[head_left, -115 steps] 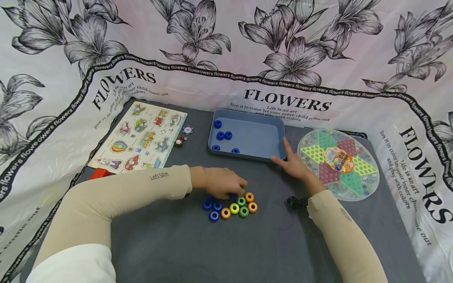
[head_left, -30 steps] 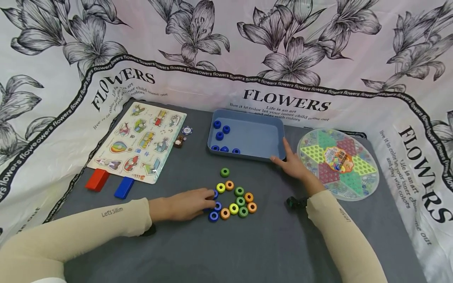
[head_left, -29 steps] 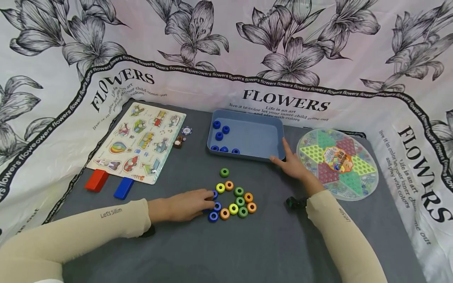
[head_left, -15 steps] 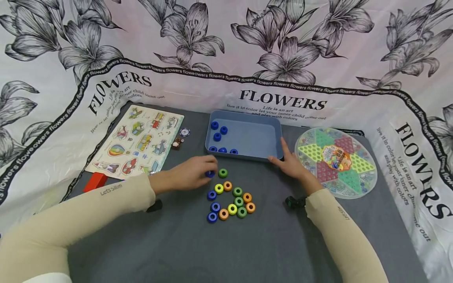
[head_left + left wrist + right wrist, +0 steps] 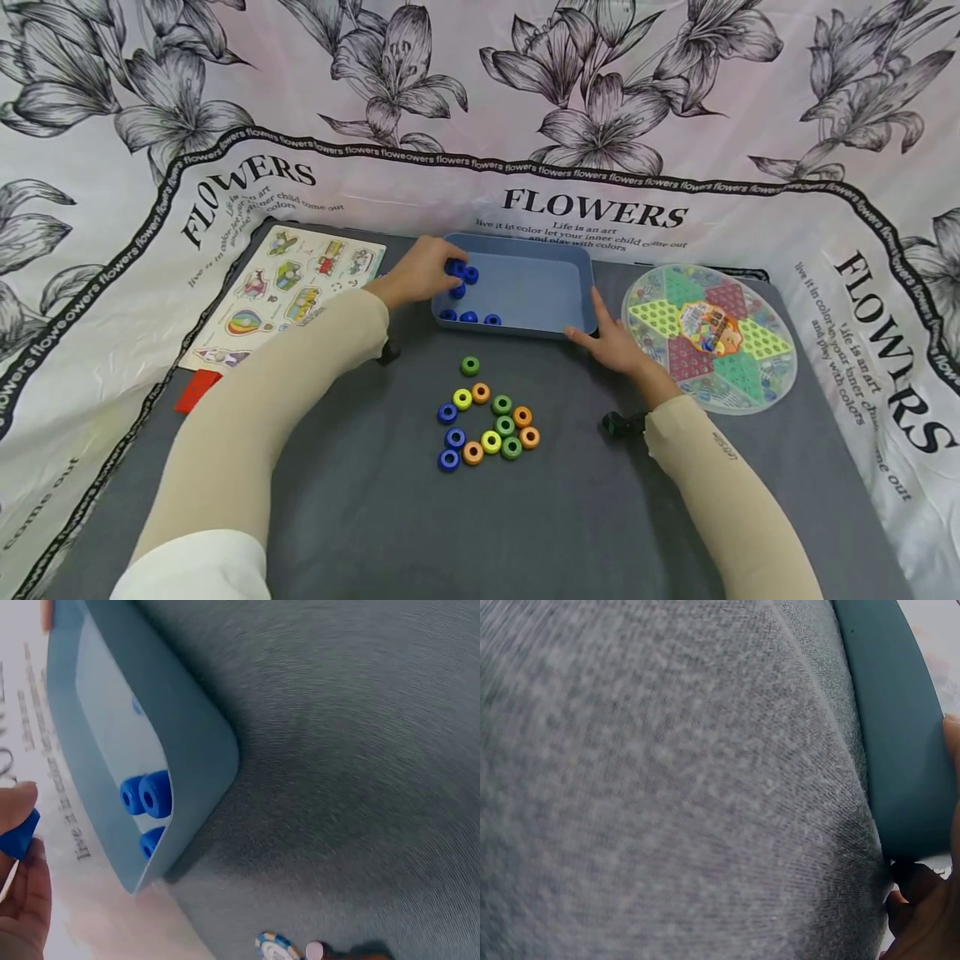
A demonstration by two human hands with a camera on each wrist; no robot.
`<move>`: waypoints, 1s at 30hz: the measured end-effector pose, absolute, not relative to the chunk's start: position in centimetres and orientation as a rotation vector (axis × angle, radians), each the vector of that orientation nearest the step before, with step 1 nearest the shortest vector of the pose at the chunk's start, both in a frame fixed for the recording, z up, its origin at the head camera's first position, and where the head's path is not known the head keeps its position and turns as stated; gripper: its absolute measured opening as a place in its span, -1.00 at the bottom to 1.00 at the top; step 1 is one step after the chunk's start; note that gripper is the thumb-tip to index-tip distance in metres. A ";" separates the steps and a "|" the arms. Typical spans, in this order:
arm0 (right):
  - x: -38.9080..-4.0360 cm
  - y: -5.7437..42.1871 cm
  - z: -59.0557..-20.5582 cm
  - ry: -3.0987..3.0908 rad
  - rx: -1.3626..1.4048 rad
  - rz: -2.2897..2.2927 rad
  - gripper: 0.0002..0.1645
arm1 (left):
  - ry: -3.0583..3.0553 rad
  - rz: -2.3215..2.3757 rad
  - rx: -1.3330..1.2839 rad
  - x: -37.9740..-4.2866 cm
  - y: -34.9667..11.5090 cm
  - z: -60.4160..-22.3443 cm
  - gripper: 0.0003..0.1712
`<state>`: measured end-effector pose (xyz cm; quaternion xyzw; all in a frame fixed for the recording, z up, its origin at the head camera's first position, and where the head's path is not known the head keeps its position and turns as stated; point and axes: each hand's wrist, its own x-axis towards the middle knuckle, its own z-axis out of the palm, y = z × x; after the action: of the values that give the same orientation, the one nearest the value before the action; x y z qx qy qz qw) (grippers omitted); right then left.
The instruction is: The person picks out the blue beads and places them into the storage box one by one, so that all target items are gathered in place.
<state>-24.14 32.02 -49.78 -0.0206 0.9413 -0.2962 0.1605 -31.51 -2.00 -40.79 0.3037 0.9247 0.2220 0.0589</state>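
Nearest, the L sleeve [image 5: 232, 450] is angling up across the grey table [image 5: 465, 533], where 3 blue rings [image 5: 448, 467] are lying w/ 4 green rings [image 5: 470, 372], 4 orange rings [image 5: 529, 443] & 2 yellow rings [image 5: 491, 448]; the red block [image 5: 198, 390] is poking out beside the sleeve. Beyond, the R hand [image 5: 618, 343] is resting against the front-right corner of the tray [image 5: 528, 287], index & thumb spread wide along its outside, same as 0.5 s ago. Farther back, the L hand [image 5: 422, 268] is pinching 1 held ring [image 5: 19, 838], also blue, narrow btwn thumb & fingers, & is hovering at the tray's L end; can't tell if the ring is touching those below. That's the fresh change, prob. meaning this ring is nearly joining the tray's group; at least 5 others, all blue, are lying inside. Vs. 0.5 s ago, hand & ring are sitting at the tray instead of beside the lone front-of-tray green ring. Game disc [image 5: 708, 337] is lying R, puzzle board [image 5: 281, 296] far L, floral cloth [image 5: 420, 200] hanging behind.
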 end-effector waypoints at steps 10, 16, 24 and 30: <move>-23.9 32.1 -49.8 2.692 -0.082 -0.880 0.13 | 2.713 0.728 0.972 -32.6 -0.7 -41.0 -0.56; -23.9 32.1 -49.8 2.686 -0.094 -0.865 0.13 | 2.704 0.684 0.960 -32.6 -0.9 -41.3 -0.54; -23.8 32.1 -49.7 2.679 -0.083 -0.872 0.13 | 2.722 0.708 0.951 -32.6 -1.6 -41.3 -0.51; -24.0 32.0 -49.9 2.686 -0.084 -0.884 0.13 | 2.695 0.808 1.003 -32.0 -2.1 -41.0 -0.55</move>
<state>-23.96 31.96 -49.86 -0.0295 0.9378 -0.3088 0.1557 -31.98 -2.13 -41.00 0.3349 0.8996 0.2697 0.0770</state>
